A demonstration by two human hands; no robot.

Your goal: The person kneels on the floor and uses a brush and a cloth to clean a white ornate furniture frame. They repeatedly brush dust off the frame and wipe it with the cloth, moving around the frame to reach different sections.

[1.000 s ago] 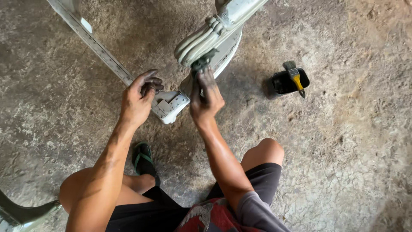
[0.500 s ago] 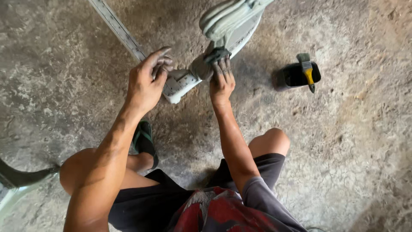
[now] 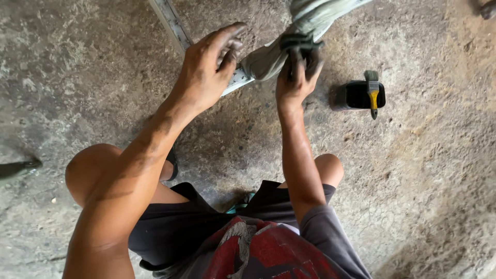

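**A:** ok so what's going on here, left to right?

**B:** Far out past the left hand there's a dark object [image 3: 18, 168] at the edge of the view, can't tell what it is. Then the left hand [image 3: 206, 70] is curled over a flat metal bar [image 3: 168, 20] that runs up and away from it, fingers wrapped around where the bar meets a pale grey-green metal part [image 3: 268, 57]. Hand's pretty grimy.

**A:** and the other one?

**B:** Right hand [image 3: 297, 77] is just beside the left, closed around a dark piece [image 3: 299, 44] clamped on that same grey-green part. Can't really make out whether it's a tool or a strap. The part itself sits between and just above both hands.

**A:** anything else lying around?

**B:** Off to the right of the right hand, a small black container [image 3: 356, 95] on the concrete floor [image 3: 439, 170], with a yellow-handled brush [image 3: 372, 93] resting across it. Well apart from both hands.
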